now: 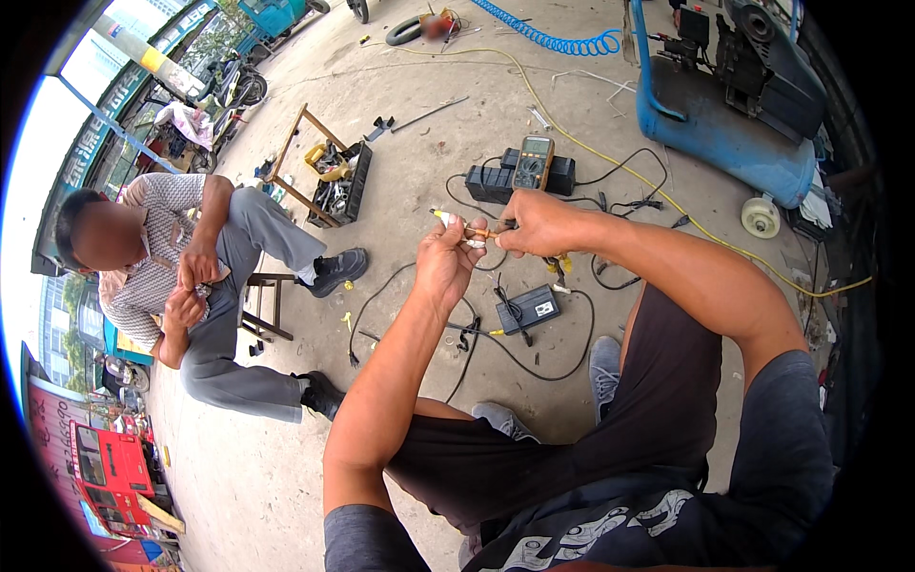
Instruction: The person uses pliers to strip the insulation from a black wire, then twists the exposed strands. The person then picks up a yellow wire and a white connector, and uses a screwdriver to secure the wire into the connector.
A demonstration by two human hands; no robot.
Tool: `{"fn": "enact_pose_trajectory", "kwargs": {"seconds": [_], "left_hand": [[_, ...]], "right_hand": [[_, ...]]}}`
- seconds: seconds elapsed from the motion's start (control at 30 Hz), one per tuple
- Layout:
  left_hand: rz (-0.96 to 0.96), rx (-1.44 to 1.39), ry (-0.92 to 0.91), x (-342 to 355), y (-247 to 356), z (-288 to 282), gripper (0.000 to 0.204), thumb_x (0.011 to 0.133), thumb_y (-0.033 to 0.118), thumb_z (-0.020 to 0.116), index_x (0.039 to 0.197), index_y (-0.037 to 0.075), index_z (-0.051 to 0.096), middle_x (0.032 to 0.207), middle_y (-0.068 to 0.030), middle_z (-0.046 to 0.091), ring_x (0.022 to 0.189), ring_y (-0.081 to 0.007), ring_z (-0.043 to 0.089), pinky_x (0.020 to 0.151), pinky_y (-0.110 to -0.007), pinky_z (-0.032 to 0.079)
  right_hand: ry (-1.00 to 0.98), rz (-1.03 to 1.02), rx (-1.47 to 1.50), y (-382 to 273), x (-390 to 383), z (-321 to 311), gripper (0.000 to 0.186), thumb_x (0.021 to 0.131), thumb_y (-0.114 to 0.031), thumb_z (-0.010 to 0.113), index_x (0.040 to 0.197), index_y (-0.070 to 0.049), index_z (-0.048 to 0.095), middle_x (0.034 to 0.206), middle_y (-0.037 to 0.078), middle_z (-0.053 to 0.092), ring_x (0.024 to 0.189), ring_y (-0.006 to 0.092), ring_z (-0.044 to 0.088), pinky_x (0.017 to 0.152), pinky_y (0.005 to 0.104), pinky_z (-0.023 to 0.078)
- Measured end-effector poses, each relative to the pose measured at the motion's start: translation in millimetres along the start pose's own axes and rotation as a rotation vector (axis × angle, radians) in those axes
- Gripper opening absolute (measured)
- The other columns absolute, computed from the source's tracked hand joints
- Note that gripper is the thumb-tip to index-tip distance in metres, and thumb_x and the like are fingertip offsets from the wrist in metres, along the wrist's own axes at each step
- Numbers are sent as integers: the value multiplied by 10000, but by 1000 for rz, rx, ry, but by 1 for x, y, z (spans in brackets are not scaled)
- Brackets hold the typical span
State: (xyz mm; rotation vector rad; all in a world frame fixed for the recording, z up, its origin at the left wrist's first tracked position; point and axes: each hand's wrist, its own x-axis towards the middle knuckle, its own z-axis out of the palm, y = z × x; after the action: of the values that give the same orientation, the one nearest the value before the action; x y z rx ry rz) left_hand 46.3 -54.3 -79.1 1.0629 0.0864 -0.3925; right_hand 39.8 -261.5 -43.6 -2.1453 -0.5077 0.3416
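In front of my knees, both hands are closed at a thin orange piece (484,234) with white and yellow parts toward its left end. I cannot make out its kind. My left hand (444,267) pinches its left part, while the fingers of my right hand (541,227) grip the right end. Just beyond the right hand, a multimeter (533,164) with an orange-edged case leans on black power adapters (489,185). Below the hands, another black power adapter (528,311) lies on the concrete, with black cables (569,374) looping around it.
A person (191,276) sits at the left, hands together. Near them stands a black tool crate (345,186) with a wooden handle. A blue air compressor tank (720,143) stands at the upper right. A yellow hose (701,224) crosses the floor; a blue coiled hose (562,43) lies farther back.
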Motion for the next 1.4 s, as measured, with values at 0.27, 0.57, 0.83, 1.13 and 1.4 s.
{"fn": "enact_pose_trajectory", "kwargs": {"seconds": [0.27, 0.57, 0.83, 1.13, 1.4], "left_hand": [[1, -3, 5, -1, 0, 2, 120, 1030, 204, 496, 1008, 92, 531, 1022, -114, 655, 865, -176, 625, 726, -314, 520], [2, -23, 1, 0, 0, 1, 141, 1033, 202, 489, 996, 77, 541, 1001, -119, 660, 835, -175, 627, 717, -311, 529], [-1, -36, 7, 0, -1, 1, 161, 1034, 205, 483, 982, 69, 551, 1009, -124, 659, 826, -170, 627, 713, -304, 536], [-4, -54, -5, 2, -2, -3, 157, 1034, 205, 481, 993, 70, 551, 1018, -121, 659, 841, -177, 632, 707, -301, 543], [-6, -35, 3, 1, -1, 0, 152, 1036, 213, 479, 1005, 77, 539, 1017, -116, 656, 836, -172, 625, 710, -297, 540]], "right_hand": [[8, -9, 2, 1, 0, 0, 236, 849, -197, 660, 757, 17, 696, 618, 70, 659, 556, 148, 597, 550, 334, 464], [3, 2, 10, -2, -2, 0, 243, 852, -203, 658, 751, 16, 692, 616, 67, 655, 553, 148, 585, 549, 339, 455], [16, 3, 25, 0, -1, 1, 240, 849, -196, 657, 733, 12, 687, 616, 69, 655, 538, 144, 570, 539, 336, 448], [-4, -6, 5, -3, -2, 0, 232, 843, -191, 658, 715, 0, 683, 602, 57, 646, 517, 126, 547, 515, 337, 427], [-3, 20, 20, -2, -1, 1, 229, 849, -192, 661, 750, 12, 694, 606, 57, 644, 535, 127, 560, 525, 330, 432]]}}
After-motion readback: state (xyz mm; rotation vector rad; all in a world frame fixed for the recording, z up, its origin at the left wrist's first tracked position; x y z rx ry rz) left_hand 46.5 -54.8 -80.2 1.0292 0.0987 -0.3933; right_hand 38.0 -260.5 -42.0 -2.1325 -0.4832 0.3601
